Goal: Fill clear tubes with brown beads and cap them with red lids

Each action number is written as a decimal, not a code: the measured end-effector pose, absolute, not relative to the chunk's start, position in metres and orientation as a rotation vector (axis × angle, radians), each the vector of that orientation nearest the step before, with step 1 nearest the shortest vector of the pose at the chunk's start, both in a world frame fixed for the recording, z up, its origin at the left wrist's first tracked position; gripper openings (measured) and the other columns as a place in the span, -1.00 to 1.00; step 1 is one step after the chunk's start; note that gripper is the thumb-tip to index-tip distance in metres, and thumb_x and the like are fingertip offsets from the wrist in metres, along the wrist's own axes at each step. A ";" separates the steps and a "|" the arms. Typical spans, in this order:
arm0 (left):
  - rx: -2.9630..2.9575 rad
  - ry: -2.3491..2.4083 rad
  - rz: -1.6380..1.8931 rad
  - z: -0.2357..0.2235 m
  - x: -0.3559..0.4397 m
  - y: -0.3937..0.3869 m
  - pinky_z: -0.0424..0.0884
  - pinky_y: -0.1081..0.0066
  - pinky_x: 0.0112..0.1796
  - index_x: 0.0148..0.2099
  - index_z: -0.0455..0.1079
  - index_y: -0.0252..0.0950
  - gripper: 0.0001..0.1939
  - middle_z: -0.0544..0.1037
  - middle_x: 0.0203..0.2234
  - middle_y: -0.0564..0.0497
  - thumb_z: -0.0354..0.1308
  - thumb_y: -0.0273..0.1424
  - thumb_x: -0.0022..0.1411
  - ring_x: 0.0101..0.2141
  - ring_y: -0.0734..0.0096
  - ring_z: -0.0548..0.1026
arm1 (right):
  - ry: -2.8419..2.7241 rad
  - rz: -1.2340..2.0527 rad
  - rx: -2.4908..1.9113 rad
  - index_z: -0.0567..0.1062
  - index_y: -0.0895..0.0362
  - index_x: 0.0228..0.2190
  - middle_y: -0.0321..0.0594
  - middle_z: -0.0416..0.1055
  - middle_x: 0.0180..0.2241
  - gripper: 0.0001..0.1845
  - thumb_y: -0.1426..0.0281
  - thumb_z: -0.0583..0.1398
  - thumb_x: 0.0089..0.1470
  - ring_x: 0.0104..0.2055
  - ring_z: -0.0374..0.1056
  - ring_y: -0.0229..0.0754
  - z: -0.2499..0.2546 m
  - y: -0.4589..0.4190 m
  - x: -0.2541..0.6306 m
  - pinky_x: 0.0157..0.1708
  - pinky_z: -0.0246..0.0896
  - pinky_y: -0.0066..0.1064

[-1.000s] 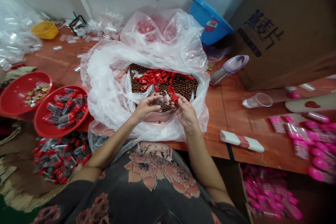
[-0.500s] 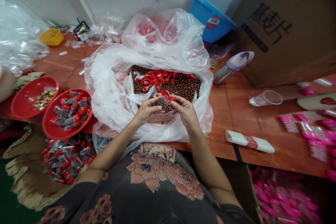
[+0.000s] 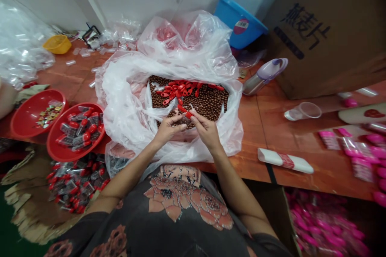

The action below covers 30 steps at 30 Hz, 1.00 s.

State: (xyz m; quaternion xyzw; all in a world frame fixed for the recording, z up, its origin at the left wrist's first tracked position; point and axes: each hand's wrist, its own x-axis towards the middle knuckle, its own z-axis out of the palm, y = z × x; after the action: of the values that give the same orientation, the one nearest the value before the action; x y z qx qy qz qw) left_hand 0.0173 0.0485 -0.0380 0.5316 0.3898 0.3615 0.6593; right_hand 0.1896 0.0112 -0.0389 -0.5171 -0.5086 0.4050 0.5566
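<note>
Over a lined tray of small brown balls (image 3: 208,104), my left hand (image 3: 169,130) pinches a small clear container (image 3: 183,121), partly hidden by my fingers. My right hand (image 3: 206,130) has its thumb and fingers closed on the red cap (image 3: 189,115) at the container's right end. The two hands nearly meet at this piece. Just beyond them, a heap of loose red caps (image 3: 183,87) rests on the balls. White plastic sheeting (image 3: 117,88) surrounds the balls on all sides.
Left stand a red bowl (image 3: 50,144) of filled, red-capped containers and another red bowl (image 3: 18,118) with small shiny pieces. A purple-topped bottle (image 3: 262,76), clear cup (image 3: 304,111) and white packet (image 3: 285,160) lie right. Behind are a blue basin (image 3: 244,20) and large carton (image 3: 325,40).
The container has turned between my hands, and the red cap now points right under my right fingers. My fingers have drawn closer around it. The view has shifted slightly.
</note>
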 end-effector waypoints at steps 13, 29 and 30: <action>1.192 0.906 0.788 -0.026 0.023 0.046 0.47 0.44 -0.35 -0.24 0.59 -0.38 -0.65 0.54 -0.43 0.03 0.43 -0.27 -0.06 -0.42 0.46 0.46 | -1.495 0.702 -1.243 0.50 -0.15 0.06 -0.28 0.54 0.01 -0.64 0.27 0.14 0.25 -0.01 0.47 -0.08 -0.050 0.002 0.189 0.08 0.33 -0.13; 0.756 0.914 0.906 -0.050 0.029 0.048 0.38 0.52 -0.55 0.00 0.48 -0.38 -0.47 0.62 -0.38 -0.06 0.29 -0.10 0.09 -0.49 0.43 0.53 | -1.686 0.522 -1.461 0.42 0.04 0.15 -0.05 0.42 -0.06 -0.55 0.25 0.01 0.30 -0.01 0.35 -0.03 -0.067 0.054 0.237 0.07 0.25 -0.13; 0.754 0.908 0.905 -0.049 0.028 0.048 0.39 0.51 -0.54 0.00 0.48 -0.38 -0.46 0.62 -0.37 -0.07 0.29 -0.11 0.08 -0.48 0.43 0.53 | -1.676 0.423 -1.601 0.49 0.11 0.08 0.00 0.42 -0.08 -0.57 0.32 0.02 0.28 -0.04 0.35 0.00 -0.073 0.061 0.245 0.05 0.26 -0.11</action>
State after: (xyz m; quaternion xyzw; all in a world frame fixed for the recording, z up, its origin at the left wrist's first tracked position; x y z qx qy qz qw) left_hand 0.0284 0.0483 -0.0487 0.3430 0.4132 0.4118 0.7362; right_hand 0.2450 0.0610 -0.0728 -0.6279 -0.6572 0.1657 0.3826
